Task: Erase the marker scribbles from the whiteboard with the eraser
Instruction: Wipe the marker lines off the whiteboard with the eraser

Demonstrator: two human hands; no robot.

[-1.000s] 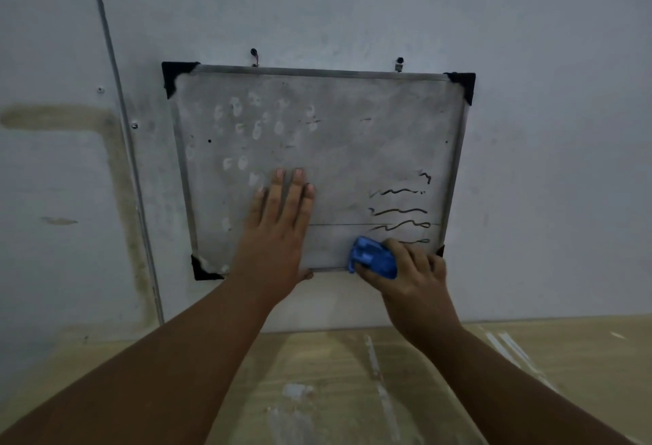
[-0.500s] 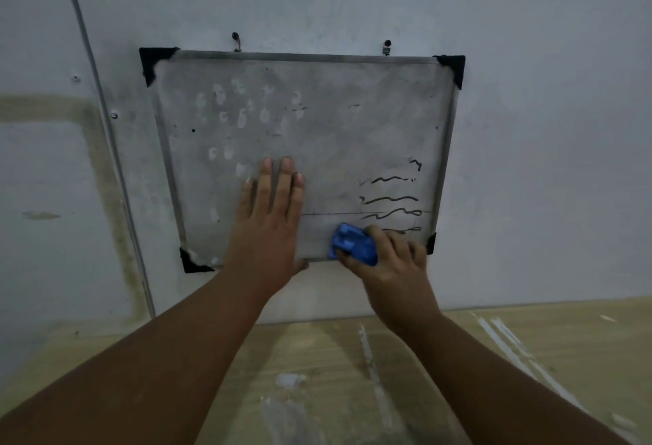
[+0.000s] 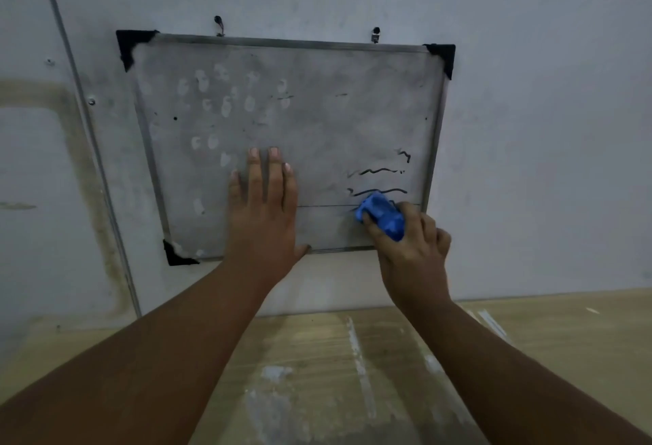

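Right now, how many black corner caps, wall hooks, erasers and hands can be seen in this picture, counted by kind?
black corner caps: 3 in view
wall hooks: 2
blue eraser: 1
hands (left hand, right hand): 2
Total: 8

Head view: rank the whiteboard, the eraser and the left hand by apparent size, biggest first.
1. whiteboard
2. left hand, flat on it
3. eraser, partly hidden by the right hand

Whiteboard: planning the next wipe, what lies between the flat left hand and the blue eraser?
Head view: only smudged whiteboard crossed by a thin line separates left hand and eraser; scribbles lie above.
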